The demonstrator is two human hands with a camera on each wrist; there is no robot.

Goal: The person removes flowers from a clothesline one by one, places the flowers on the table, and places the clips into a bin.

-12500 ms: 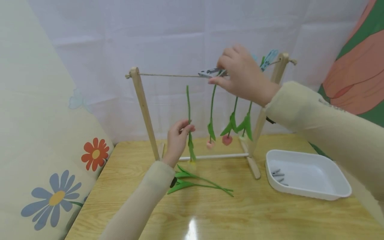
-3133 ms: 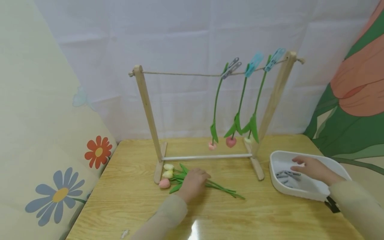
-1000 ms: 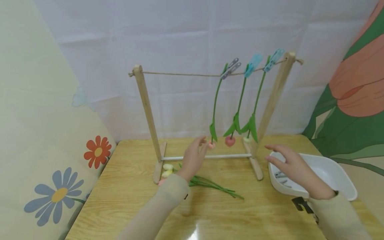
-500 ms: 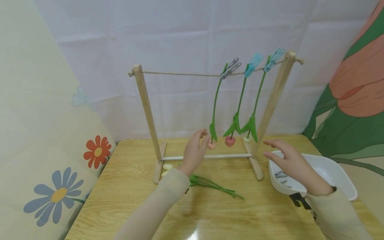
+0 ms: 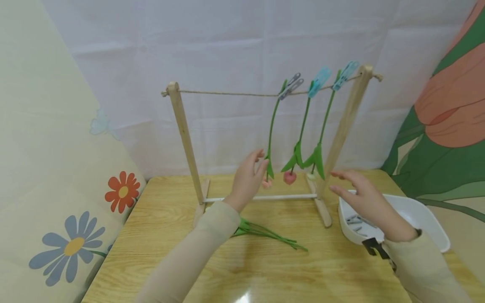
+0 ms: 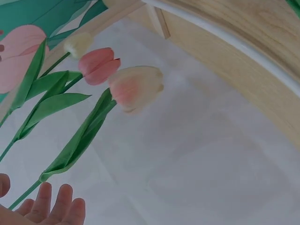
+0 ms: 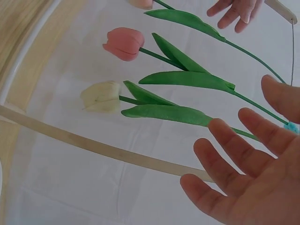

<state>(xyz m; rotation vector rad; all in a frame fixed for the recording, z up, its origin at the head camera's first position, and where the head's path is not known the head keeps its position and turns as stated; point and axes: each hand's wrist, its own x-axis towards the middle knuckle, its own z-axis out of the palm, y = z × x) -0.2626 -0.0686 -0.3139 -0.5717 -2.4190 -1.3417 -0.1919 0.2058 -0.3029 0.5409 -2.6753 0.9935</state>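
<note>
Three artificial tulips hang heads-down from a twine line [image 5: 227,93]: a pale pink tulip [image 6: 138,86], a deeper pink tulip [image 7: 125,43] and a cream tulip [image 7: 101,97]. A grey clothespin [image 5: 291,86] and two blue clothespins, one of them the right clothespin [image 5: 345,75], pin their stems. My left hand [image 5: 247,180] is beside the pale pink tulip's leaves, fingers loosely bent and holding nothing; contact is unclear. With fingers spread, my right hand [image 5: 365,202] hovers in front of the white tray, near the right post, and holds nothing.
Several loose tulips [image 5: 265,234] lie on the wooden table [image 5: 288,277], their heads hidden behind my left sleeve. A white tray [image 5: 428,223] with grey clothespins [image 5: 356,221] stands at the right. The wooden rack's left post [image 5: 185,139] rises behind the left arm.
Since the oldest frame, both hands have let go of a tulip and a clothespin. Lately the left hand has risen from the loose tulips, and the right hand has left the tray's inside, both with nothing held.
</note>
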